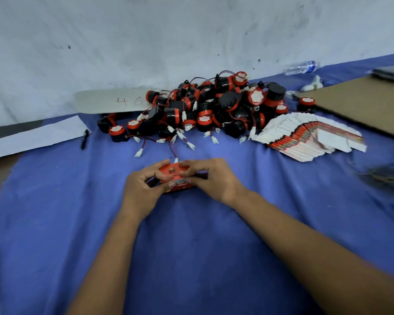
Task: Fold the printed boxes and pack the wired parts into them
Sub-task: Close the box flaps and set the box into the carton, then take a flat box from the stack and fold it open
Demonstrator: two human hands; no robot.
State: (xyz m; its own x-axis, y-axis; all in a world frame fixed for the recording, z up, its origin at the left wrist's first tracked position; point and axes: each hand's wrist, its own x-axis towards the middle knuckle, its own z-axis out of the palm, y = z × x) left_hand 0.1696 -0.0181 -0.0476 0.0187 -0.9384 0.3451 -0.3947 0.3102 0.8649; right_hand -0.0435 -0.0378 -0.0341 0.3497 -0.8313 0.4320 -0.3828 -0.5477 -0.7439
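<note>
Red carton: printed box (176, 177) pinched between left hand (141, 189) and right hand (210, 178), fingers curled round it.
Risk: protruding wire (172, 151) possibly snagged when closing.

Pen (84, 139): lying beside white paper sheet (37, 137) at left.
Water bottle (300, 67): lying against the wall.
Numbered card (110, 101): leaning on wall.
Cardboard sheet (362, 103): covering blue cloth (191, 246) at right.
</note>
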